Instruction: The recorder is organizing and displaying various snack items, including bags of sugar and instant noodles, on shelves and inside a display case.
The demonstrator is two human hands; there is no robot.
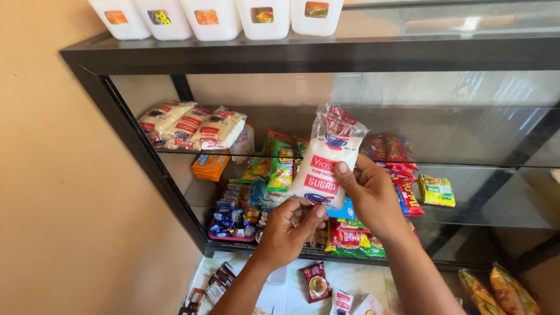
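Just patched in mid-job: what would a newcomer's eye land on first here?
First, the white sugar bag, held up at the centre by both hands: right hand on its side, left hand pinching its lower edge. Behind it stands a black glass cabinet with more sugar bags on its upper left shelf and bright snack packets below.

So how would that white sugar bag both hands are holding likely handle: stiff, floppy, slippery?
The sugar bag looks plump below with a slack, crinkled top, so it would probably sag and shift rather than stay stiff. Its glossy film may be a little slippery; the right hand clamps its side while the left hand pinches the bottom edge. It likely feels dense for its size.
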